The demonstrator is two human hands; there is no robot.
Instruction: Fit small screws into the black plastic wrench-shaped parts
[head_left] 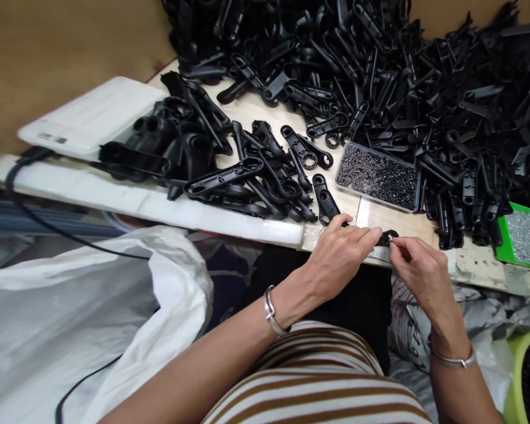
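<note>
My left hand (342,250) is closed over a black plastic handle piece (385,238) at the table's front edge; only the round end shows past my fingertips. The fingers of my right hand (419,265) are pinched together at that round end; anything between them is too small or hidden to name. Just beyond my left hand lies another black handle half (324,197), its hollow side up. Behind both hands sits a clear plastic box (377,175) filled with tiny dark parts.
Black plastic pieces lie heaped across the back (335,53), with a smaller pile (265,171) at the left. A green tray (503,238) of small silvery parts stands right. A white box (92,115) is far left. White sacking (159,282) hangs below; a yellow-green bucket (514,377) holds black bits.
</note>
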